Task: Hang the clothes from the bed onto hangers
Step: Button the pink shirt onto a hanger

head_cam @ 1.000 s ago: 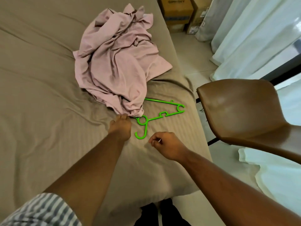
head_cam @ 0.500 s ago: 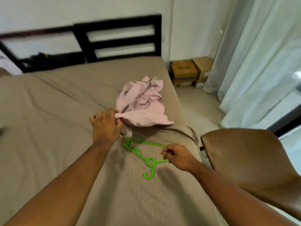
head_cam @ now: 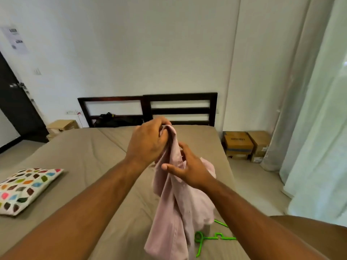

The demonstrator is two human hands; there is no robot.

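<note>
1. Pink garment [head_cam: 174, 212]: one, held up above the bed [head_cam: 84, 156], with its lower end hanging down towards the sheet at the bed's near end.
2. Hands: two. The left hand [head_cam: 146, 143] grips the garment's top edge, fingers curled round the fabric, high over the bed.
3. The right hand [head_cam: 187, 169] sits just below it, fingers loosely spread and thumb across the cloth, touching it without a closed hold.
4. Green hanger [head_cam: 201, 241]: one, flat on the bed, partly hidden behind the garment.
5. Patterned pillow [head_cam: 24, 188]: one, on the bed's left side.
6. Cardboard boxes [head_cam: 237, 144]: two, on the floor right of the bed's head.
</note>
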